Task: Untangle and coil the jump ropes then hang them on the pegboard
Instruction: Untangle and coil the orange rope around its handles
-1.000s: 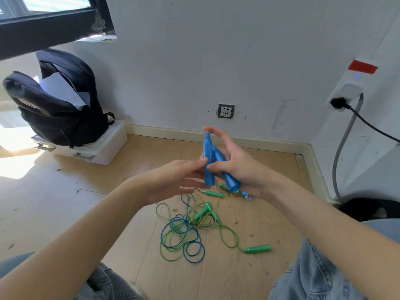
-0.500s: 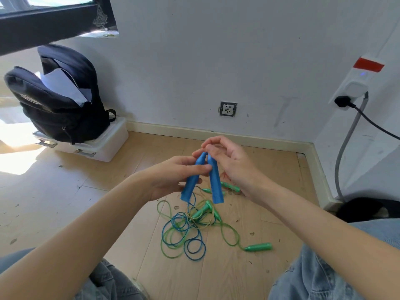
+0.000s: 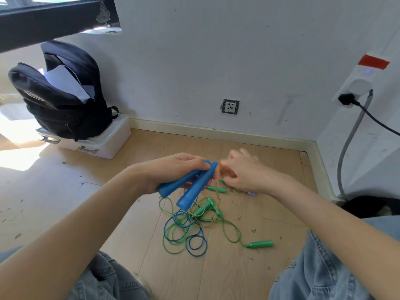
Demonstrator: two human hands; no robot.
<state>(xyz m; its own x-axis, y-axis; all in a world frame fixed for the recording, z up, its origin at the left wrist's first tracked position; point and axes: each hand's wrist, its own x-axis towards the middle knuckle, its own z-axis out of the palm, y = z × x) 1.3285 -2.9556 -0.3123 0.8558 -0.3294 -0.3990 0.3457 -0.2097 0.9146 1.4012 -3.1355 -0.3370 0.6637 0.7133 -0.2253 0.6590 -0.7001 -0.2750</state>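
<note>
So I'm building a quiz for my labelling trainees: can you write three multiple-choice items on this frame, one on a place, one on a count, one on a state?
1. What does the backpack sit on?
A. a white box
B. a chair
C. the bare floor

2. How many blue handles are held?
A. one
B. two
C. four

3. How do the ropes on the floor lie?
A. neatly coiled
B. hung up
C. tangled together

Key: 1 A, the white box shows under the backpack. 2 B, the left hand grips both side by side. 3 C, blue and green loops cross in one heap.
</note>
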